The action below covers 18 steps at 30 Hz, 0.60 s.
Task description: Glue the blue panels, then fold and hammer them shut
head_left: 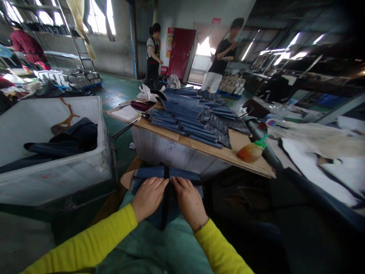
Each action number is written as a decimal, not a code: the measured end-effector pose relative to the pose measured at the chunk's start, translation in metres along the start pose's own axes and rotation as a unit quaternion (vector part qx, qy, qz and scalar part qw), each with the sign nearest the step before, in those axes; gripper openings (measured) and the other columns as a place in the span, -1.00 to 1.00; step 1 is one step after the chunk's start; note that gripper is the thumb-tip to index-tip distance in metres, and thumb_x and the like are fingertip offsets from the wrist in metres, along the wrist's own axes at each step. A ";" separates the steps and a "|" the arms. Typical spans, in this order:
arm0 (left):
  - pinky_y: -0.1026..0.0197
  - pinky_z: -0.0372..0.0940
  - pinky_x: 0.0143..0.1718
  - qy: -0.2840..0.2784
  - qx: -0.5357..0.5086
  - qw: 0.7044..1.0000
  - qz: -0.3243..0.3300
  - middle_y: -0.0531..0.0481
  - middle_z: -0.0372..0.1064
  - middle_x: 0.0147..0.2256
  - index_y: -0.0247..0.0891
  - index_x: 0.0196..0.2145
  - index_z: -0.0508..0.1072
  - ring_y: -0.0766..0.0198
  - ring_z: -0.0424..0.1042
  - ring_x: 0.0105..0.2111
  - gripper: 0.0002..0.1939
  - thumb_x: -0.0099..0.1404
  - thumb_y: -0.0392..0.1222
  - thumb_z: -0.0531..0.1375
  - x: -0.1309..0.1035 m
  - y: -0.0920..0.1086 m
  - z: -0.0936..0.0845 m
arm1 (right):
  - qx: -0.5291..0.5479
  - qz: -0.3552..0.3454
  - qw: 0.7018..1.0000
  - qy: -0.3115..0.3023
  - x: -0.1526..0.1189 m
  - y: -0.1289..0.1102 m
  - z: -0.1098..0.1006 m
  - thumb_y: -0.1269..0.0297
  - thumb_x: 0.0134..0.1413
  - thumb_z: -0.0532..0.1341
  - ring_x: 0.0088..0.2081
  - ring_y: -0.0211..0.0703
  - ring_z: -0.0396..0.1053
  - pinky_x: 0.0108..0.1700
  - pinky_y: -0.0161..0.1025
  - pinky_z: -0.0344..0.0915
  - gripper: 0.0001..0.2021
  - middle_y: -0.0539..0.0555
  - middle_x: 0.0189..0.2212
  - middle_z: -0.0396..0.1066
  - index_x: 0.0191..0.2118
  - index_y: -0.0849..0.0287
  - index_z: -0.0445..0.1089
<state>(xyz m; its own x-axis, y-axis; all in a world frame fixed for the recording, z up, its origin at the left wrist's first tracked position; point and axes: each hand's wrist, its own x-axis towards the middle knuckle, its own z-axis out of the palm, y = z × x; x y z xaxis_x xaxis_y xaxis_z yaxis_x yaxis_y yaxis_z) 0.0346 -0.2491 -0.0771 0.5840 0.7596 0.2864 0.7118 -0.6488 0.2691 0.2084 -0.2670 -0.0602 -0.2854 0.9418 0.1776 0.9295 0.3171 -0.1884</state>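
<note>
I am remotely holding the blue piece (pixel 148 173) on the lap (pixel 171 247), left hand (pixel 150 198) and right hand (pixel 190 201) closed narrowly on it, apparently adjusting its black strap (pixel 164 208), next probably needing even pressure.

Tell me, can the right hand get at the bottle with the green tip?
Probably, with a stretch: the bottle lies near the edge of the cardboard, and nothing visible blocks the right hand, though its fingers are on the blue piece.

Piece (pixel 172 211) on lap (pixel 171 251), bundles (pixel 185 123) on cardboard (pixel 237 140) ahead, bin (pixel 62 180) left.
</note>
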 end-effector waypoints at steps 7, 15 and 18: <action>0.05 0.17 0.02 -0.007 0.008 1.000 0.022 -0.09 0.30 0.00 -0.30 0.07 0.28 0.12 0.21 -0.01 -0.62 0.29 -0.36 0.00 0.002 0.002 -0.002 | -0.027 0.022 0.999 0.008 -0.021 0.030 -0.008 0.56 0.08 0.04 0.01 -0.03 0.19 -0.05 -0.12 0.28 -0.53 0.10 0.04 0.28 0.12 0.15 0.23; 0.04 0.13 0.06 0.002 0.007 1.000 0.013 -0.07 0.28 0.03 -0.30 0.05 0.30 0.12 0.18 0.02 -0.63 0.30 -0.35 0.00 -0.005 0.000 0.001 | 0.126 0.004 0.991 0.052 -0.016 0.023 -0.003 0.46 0.16 0.05 -0.04 -0.15 0.23 0.03 -0.20 0.24 -0.67 0.09 -0.03 0.35 0.03 0.20 0.32; 0.05 0.12 0.07 0.003 0.000 1.000 0.011 -0.07 0.27 0.03 -0.30 0.06 0.29 0.13 0.18 0.02 -0.63 0.31 -0.34 -0.02 -0.005 0.000 0.003 | 0.139 -0.007 0.989 0.049 -0.004 0.009 -0.001 0.44 0.16 0.06 -0.06 -0.15 0.24 0.02 -0.19 0.25 -0.68 0.10 -0.05 0.36 0.02 0.20 0.33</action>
<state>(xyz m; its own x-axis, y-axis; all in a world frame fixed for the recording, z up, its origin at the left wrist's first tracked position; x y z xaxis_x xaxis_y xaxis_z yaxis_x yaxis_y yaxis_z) 0.0329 -0.2527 -0.0809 0.5966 0.7452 0.2979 0.6991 -0.6648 0.2631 0.2184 -0.2680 -0.0613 -0.2609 0.9265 0.2713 0.8214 0.3607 -0.4419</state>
